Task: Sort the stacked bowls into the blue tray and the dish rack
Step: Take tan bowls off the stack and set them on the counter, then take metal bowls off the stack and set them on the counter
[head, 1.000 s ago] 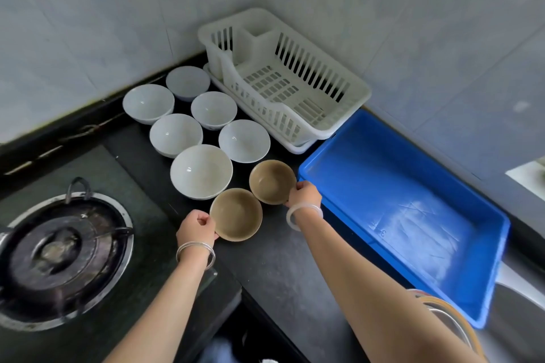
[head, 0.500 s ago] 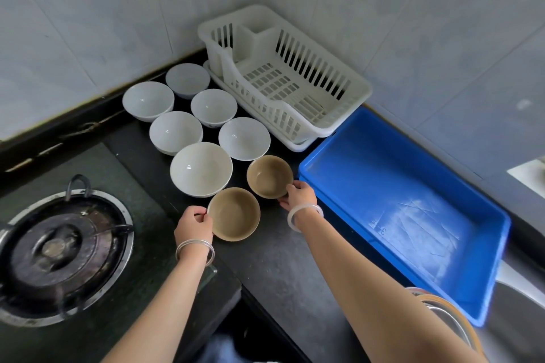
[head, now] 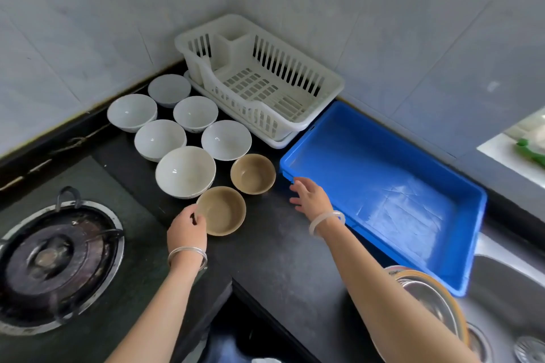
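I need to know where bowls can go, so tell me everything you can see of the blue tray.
The blue tray is a shallow rectangular bin that looks like moulded plastic, with low walls and a rolled rim. It holds nothing; its floor shows pale, scuffed, whitish marks. It sits flat on the dark counter against the tiled wall, its far corner next to the white dish rack. The right hand, fingers spread, hovers at its near left corner; whether it touches is unclear.
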